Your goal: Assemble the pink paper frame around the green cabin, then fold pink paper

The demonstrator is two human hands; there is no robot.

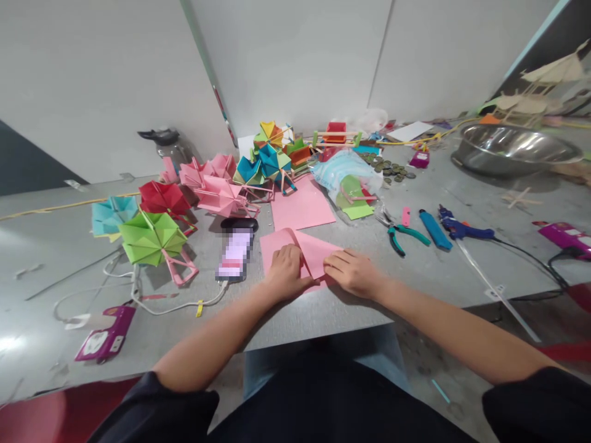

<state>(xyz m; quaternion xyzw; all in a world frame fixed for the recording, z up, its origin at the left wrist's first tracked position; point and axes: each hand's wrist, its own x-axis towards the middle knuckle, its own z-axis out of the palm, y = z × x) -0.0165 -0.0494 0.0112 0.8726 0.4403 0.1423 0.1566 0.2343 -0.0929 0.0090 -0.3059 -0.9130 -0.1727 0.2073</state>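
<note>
A pink paper sheet (305, 246) lies on the grey table (415, 271) in front of me, with one corner folded over. My left hand (286, 271) presses down on its near left part, fingers curled on the paper. My right hand (351, 271) rests flat on the fold at the near right edge. Both hands touch the same sheet. A second flat pink sheet (302, 206) lies just behind it.
A phone (234, 253) on a white cable lies left of the sheet. Folded paper umbrellas (152, 237) in green, red, pink and blue stand at left and back. Pliers (399, 234), a blue lighter (434, 229), a glue gun (462, 229) and a steel bowl (512, 147) are at right.
</note>
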